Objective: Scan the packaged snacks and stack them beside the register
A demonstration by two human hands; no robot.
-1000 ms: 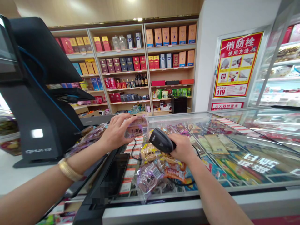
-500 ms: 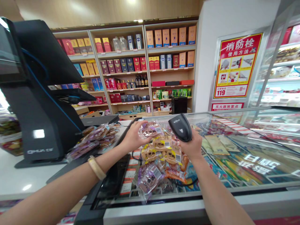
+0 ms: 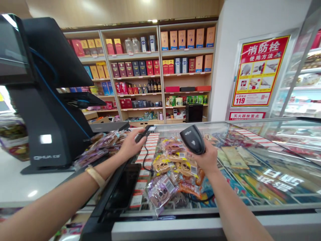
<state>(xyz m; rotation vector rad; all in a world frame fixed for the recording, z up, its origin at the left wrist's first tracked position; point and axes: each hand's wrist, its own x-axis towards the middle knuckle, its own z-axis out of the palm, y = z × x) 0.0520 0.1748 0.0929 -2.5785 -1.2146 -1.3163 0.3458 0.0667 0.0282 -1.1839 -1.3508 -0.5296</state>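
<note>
We hold the black barcode scanner point(image 3: 192, 140) in the right hand point(image 3: 207, 156), which is clamped around its handle. The scanner head is raised, tilted toward the upper left, above the right side of the packet group point(image 3: 173, 155). The left hand point(image 3: 129, 144) grips no visible item; its thumb and fingers are apart. It is positioned over the black left edge of the chest freezer point(image 3: 165, 228), just beside the packet pile point(image 3: 101, 149). We cannot tell whether it touches either. A gold-coloured bracelet point(image 3: 95, 176) encircles the left wrist.

We locate the packet group on the freezer's glass top, between the two forearms. It comprises clear-wrapped packets with yellow markings, a purple-marked packet point(image 3: 162, 190) at the front left, and an orange packet point(image 3: 190, 187) at the front right. A black cable point(image 3: 144, 161) runs over red-and-white labels to the left of the group; a further length of cable loops at its front right.

A flat black panel point(image 3: 125, 187) lies along the freezer's left side. To its left, we see the black terminal point(image 3: 54, 134) standing on the white tabletop point(image 3: 17, 185), with the packet pile beside its base. Shelving point(image 3: 161, 72) with boxes and bottles stands behind; a red-and-yellow poster point(image 3: 260, 72) is mounted at the right.
</note>
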